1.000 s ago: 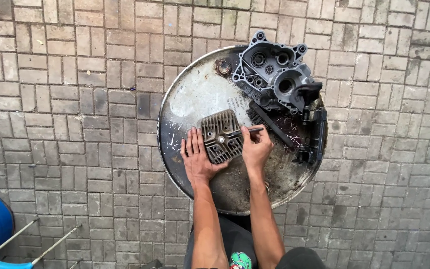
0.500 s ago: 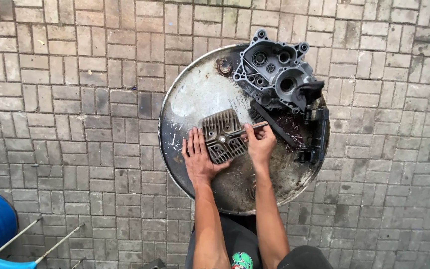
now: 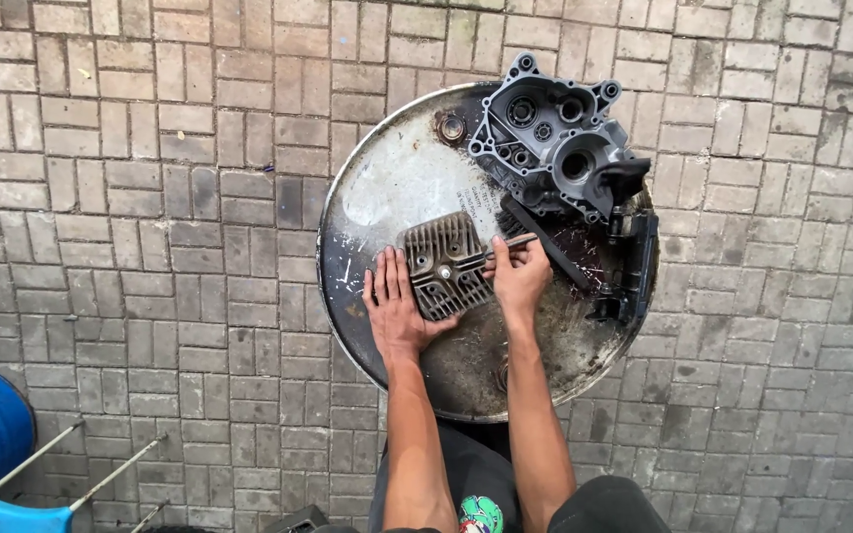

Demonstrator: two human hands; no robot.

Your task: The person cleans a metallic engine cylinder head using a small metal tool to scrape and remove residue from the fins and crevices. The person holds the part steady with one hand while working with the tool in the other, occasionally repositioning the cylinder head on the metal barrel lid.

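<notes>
Pinning finned cylinder head (image 3: pixel 443 264) flat w/ left hand (image 3: pixel 397 308), fingers spread wide, so it stayed put; right hand (image 3: pixel 518 280) fingers pinched thin tool (image 3: pixel 507 244), centre frame, on drum top (image 3: pixel 397 178).

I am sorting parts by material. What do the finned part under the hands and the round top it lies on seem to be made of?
The finned part looks like cast metal, perhaps aluminium: dull grey, with thin parallel ribs. The round top looks like sheet steel, likely a drum lid: worn paint, scratches and brown rust patches.

Both hands (image 3: pixel 399 308) on finned cylinder head (image 3: pixel 446 264) atop drum (image 3: pixel 387 188)
</notes>
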